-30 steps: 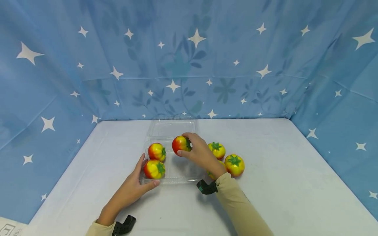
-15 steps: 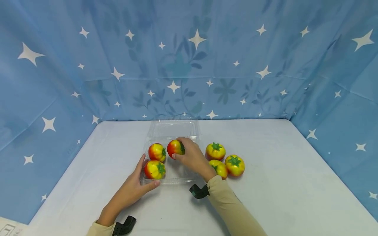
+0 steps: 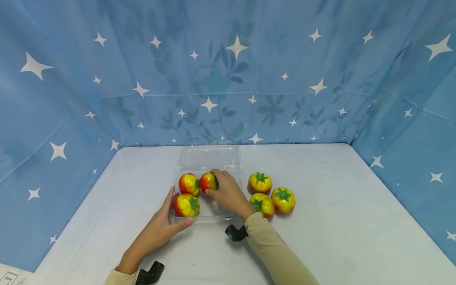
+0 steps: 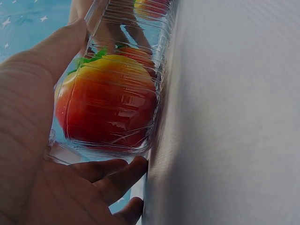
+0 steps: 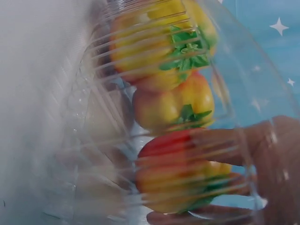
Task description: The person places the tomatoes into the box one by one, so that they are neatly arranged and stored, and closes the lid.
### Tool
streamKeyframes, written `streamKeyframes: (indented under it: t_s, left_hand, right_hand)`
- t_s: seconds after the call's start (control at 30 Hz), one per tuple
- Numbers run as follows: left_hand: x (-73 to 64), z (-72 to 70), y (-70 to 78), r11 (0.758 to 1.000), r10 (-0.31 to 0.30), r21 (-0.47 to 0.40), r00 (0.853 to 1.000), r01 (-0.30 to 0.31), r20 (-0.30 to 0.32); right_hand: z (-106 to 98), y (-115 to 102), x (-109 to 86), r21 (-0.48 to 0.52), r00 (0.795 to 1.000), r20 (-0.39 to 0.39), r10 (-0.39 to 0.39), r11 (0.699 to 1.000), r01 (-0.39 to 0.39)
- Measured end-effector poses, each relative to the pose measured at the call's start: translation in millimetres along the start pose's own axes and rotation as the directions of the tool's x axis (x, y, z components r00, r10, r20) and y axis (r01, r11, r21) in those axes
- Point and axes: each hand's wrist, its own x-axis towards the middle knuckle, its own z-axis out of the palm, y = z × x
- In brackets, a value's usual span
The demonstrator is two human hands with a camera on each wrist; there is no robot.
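A clear plastic clamshell box [image 3: 220, 217] lies open on the table, its lid [image 3: 209, 155] folded back. Two red-and-yellow toy tomatoes with green leafy tops, one behind [image 3: 188, 184] and one in front [image 3: 186, 205], sit in its left half. My right hand [image 3: 229, 194] grips a third toy tomato [image 3: 208, 183] from the right, low in the box beside the rear one. Whether it touches the bottom is hidden. My left hand [image 3: 162, 223] holds the box's front left corner, thumb along the front wall and fingers at the left side, as the left wrist view [image 4: 110, 101] partly shows.
Three more toy tomatoes, at the back [image 3: 260, 182], front [image 3: 262, 204] and right [image 3: 283, 200], stand on the white tablecloth [image 3: 338, 221] just right of the box. A blue star-patterned curtain [image 3: 270, 79] encloses the table's back and sides.
My right hand has moved left and down, carrying its toy tomato beside the rear tomato in the box. My left hand has stayed at the box corner.
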Motion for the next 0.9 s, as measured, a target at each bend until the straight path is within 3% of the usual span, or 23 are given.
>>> streamKeyframes:
  t_s: [0.27, 0.9]
  left_hand:
    - [0.6, -0.1, -0.1, 1.0, -0.007, 0.007, 1.0, 0.007, 0.0]
    - [1.4, 1.4, -2.7, 1.0, 0.007, 0.011, 1.0, -0.007, -0.004]
  right_hand:
    - [4.0, 0.2, 0.3, -0.038, 1.0, 0.0, -0.021, 0.999, 0.021]
    - [-1.9, 1.8, -1.1, -0.036, 0.994, 0.096, 0.048, 0.998, -0.044]
